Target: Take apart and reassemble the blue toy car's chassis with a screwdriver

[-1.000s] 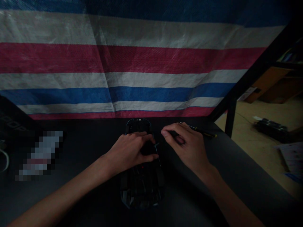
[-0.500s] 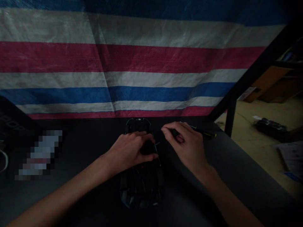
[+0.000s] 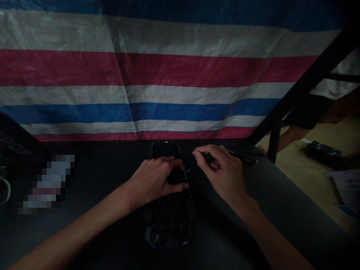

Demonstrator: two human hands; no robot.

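Observation:
A dark toy car (image 3: 168, 221) lies lengthwise on the black tabletop, its wheels showing along both sides. My left hand (image 3: 157, 174) is closed across the car's middle, with thumb and fingers at its right edge. A thin pale sliver (image 3: 187, 171) sticks out there; I cannot tell what it belongs to. Just right of the car, apart from it, my right hand (image 3: 218, 161) is curled with thumb and forefinger pinched. Something dark shows inside its fingers, too dim to name. Behind that hand lies a black and yellow screwdriver-like tool (image 3: 247, 158).
A striped woven tarp (image 3: 168, 69) hangs behind the table (image 3: 104, 232). To the left are a blurred-out packet (image 3: 50, 183) and a white cable loop (image 3: 8, 189). Beyond a black frame post (image 3: 274, 142), a person's leg (image 3: 292, 137) shows above the floor.
Another person's leg and dark shorts have come into view at the right, beyond the frame. My hands and the car have hardly moved.

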